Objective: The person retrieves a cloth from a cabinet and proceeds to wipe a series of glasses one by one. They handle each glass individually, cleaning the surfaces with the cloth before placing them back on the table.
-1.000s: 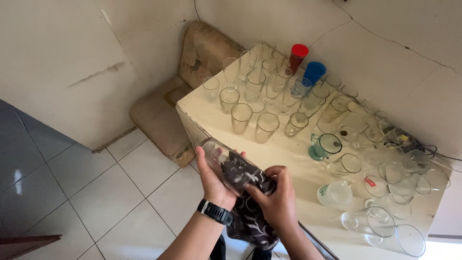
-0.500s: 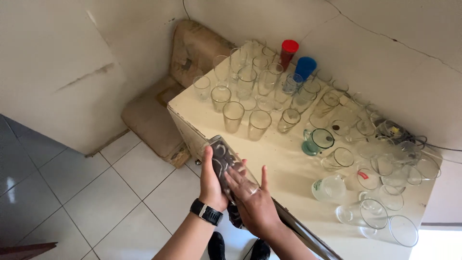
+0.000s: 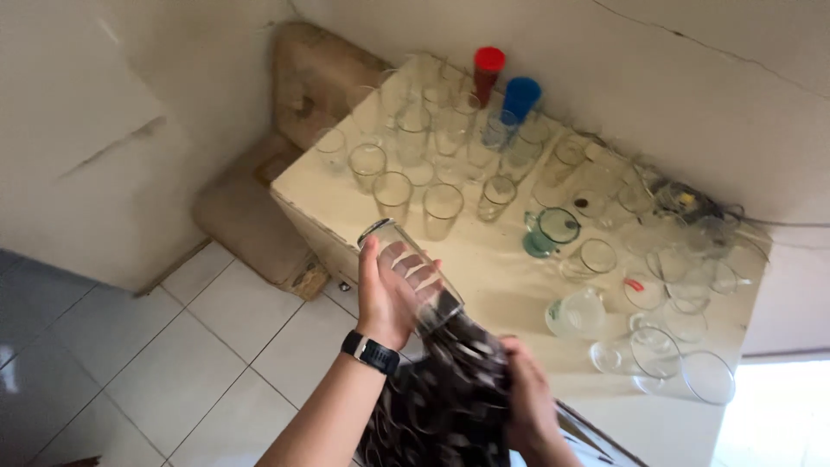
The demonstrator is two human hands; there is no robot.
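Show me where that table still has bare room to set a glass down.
Best patch: the table's near strip, bordered by the front row of tumblers, the green mug and the near edge by the left hand. A smaller gap lies past the white mug. The back half and right end are crowded with glasses.

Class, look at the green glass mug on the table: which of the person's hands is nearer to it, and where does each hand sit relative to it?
Right, though only slightly. The right hand grips the dark patterned cloth below the green mug; the left hand, holding the clear glass, is lower left of it.
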